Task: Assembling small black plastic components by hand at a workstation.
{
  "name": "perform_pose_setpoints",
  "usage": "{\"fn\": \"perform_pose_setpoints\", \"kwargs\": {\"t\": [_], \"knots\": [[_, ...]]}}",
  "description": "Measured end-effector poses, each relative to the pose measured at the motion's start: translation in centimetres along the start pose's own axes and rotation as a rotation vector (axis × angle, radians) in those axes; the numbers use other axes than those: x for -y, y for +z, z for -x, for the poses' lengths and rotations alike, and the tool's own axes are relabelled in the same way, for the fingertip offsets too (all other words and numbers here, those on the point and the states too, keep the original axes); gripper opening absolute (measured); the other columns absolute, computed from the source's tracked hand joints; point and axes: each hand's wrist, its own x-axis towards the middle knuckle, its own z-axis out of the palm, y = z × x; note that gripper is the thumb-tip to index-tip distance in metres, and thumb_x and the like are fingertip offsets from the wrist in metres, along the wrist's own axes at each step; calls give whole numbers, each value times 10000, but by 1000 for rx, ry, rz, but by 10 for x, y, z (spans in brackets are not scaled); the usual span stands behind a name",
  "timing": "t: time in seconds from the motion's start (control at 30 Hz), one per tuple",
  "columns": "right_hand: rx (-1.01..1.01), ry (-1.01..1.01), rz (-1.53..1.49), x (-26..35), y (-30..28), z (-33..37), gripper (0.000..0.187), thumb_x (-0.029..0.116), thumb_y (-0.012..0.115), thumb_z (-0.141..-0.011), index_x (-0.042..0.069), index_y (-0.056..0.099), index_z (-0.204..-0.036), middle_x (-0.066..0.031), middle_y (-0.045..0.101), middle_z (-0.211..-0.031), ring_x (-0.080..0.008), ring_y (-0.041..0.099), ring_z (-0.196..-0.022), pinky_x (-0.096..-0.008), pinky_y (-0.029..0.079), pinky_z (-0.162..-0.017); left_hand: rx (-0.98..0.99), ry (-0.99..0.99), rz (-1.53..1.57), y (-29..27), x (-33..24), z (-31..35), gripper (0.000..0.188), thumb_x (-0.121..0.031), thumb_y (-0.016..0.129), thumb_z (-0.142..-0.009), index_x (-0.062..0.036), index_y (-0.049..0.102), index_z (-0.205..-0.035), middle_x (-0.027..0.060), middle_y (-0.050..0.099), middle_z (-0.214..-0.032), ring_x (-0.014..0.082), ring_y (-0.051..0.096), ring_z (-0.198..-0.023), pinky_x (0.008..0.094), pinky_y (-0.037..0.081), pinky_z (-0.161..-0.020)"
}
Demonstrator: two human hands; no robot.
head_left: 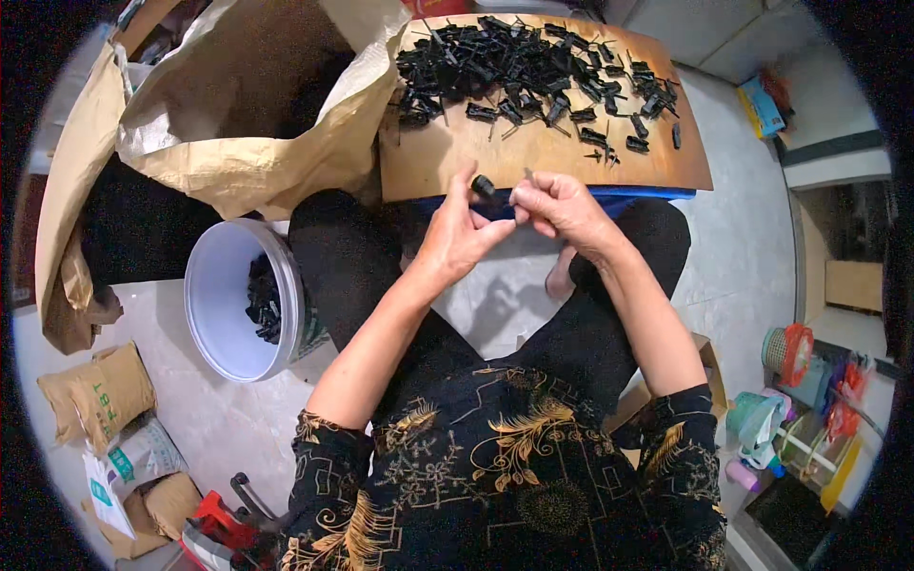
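A small black plastic part (484,186) is seen in the air at the table's near edge, left of its middle, just beside the left hand (455,236). The left thumb and forefinger are spread wide; whether the part is gripped there cannot be told. Thumb and forefinger of the right hand (564,211) are pinched together on a thin grey rod (528,175). Similar black parts (476,67) are heaped toward the far edge of the wooden table (419,162) and scattered toward the right edge. Off the near left corner, more black pieces (265,300) are held in a white bucket (214,314). The left edge is overlapped by a wide-mouthed brown paper sack (248,176), its inside too dark to be read. Bare wood is left along the near edge, broadest by the left corner; pale floor (733,219) is exposed beyond the right edge.
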Motion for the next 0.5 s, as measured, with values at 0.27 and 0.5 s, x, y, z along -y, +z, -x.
{"fn": "perform_pose_setpoints", "kwargs": {"t": [0.27,0.5], "knots": [[20,36,-22,-22,-7,-6,177,229,552,-874,63,568,-813,34,525,-636,-6,391,-469,-146,293,-417,30,-1,-16,20,28,-13,600,-145,698,-711,16,385,-1198,71,519,-735,131,546,-601,275,461,-556],[28,0,34,-26,0,-9,188,229,548,-879,69,537,-782,46,484,-609,-5,388,-490,-155,291,-425,-5,150,-96,31,28,-11,489,-65,665,-706,-43,441,-1141,70,542,-698,127,535,-571,280,449,-539]]}}
